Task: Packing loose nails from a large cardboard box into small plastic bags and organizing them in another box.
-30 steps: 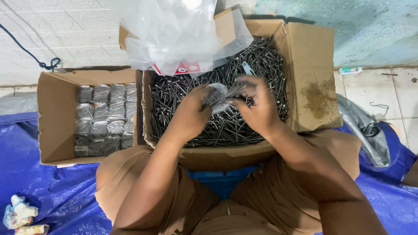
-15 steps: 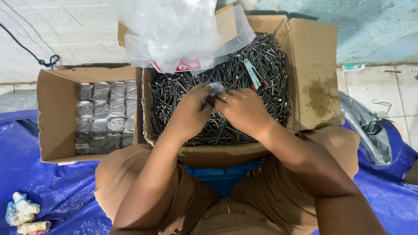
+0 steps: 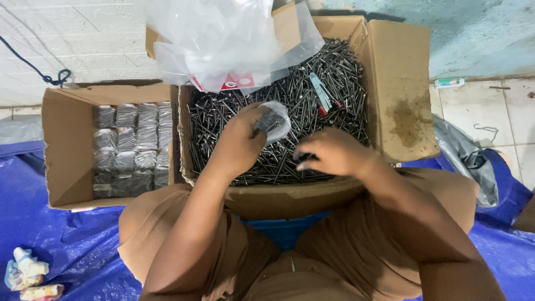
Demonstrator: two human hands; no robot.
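Note:
A large cardboard box [image 3: 398, 83] on my lap is full of loose dark nails [image 3: 290, 95]. My left hand [image 3: 239, 139] holds a small clear plastic bag of nails [image 3: 274, 121] above the pile. My right hand [image 3: 329, 151] hovers over the nails to the right of the bag, fingers curled downward and blurred; whether it holds any nails is unclear. A second, smaller cardboard box [image 3: 58, 139] at my left holds several packed nail bags [image 3: 131, 147] in rows.
Clear plastic sheeting [image 3: 223, 39] drapes over the big box's far edge. A blue-green tool [image 3: 320, 92] lies on the nails. A blue tarp [image 3: 50, 245] covers the floor, with crumpled wrappers [image 3: 25, 273] at lower left and a grey bag [image 3: 465, 159] at right.
Both hands were together on the small bag; now my right hand has come away to the right and down toward the nails, while the left keeps the bag.

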